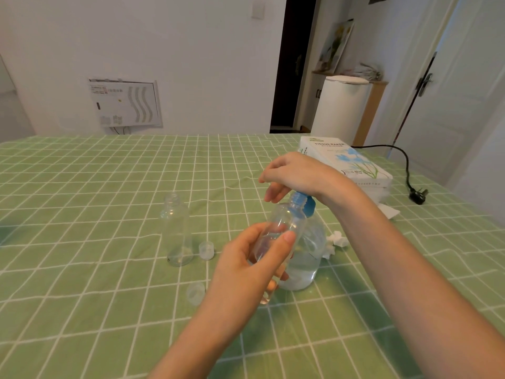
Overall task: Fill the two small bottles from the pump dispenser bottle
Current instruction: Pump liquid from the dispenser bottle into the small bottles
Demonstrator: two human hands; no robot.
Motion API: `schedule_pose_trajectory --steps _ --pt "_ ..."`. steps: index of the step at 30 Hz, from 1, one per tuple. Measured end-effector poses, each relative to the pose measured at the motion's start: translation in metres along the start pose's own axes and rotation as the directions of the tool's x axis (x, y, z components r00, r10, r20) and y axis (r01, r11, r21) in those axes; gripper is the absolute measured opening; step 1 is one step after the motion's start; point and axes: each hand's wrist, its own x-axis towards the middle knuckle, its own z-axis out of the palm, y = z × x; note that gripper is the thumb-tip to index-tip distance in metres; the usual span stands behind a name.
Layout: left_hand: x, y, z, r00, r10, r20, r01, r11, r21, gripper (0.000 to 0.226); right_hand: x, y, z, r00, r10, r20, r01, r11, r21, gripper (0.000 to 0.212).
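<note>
Small bottle (pixel 284 220) gripped by left hand (pixel 246 266) at pump bottle (pixel 306 263) spout; pump top covered by loose-fingered right hand (pixel 295 170); second bottle (pixel 176 231) apart leftward

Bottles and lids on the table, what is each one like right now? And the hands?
Held small bottle: uncapped, tilted, mouth by the pump head.
Standing small bottle: uncapped, upright, looks empty.
Pump dispenser bottle: upright, partly full.
Caps: off, on the tablecloth.
Left hand: grips the tilted bottle.
Right hand: over the pump head.

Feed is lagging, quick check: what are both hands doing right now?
Left hand: grips the small bottle.
Right hand: open, resting on the blue pump head.
</note>
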Motion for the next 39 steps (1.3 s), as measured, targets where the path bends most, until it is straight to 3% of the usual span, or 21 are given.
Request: schedule_pose_trajectory --steps 8,13,25,39 --pt "0.001 0.002 0.001 1.0 0.004 -0.001 -0.004 1.0 0.008 0.043 0.004 -0.006 -0.004 1.0 -0.01 -0.005 0.01 1.0 -0.02 0.03" --pt "0.001 0.001 0.001 1.0 -0.003 -0.01 0.003 1.0 0.014 0.044 0.005 0.001 0.002 1.0 0.011 -0.007 -0.011 1.0 -0.026 0.044" --pt "0.002 0.003 0.001 1.0 0.007 -0.009 -0.007 1.0 0.006 0.046 0.005 -0.008 -0.006 0.999 0.012 -0.048 -0.014 0.999 -0.045 0.045" --pt "0.0 0.0 0.0 1.0 -0.002 -0.008 0.002 1.0 0.012 0.039 0.001 0.0 0.003 1.0 0.018 0.023 -0.017 0.999 -0.033 0.038"
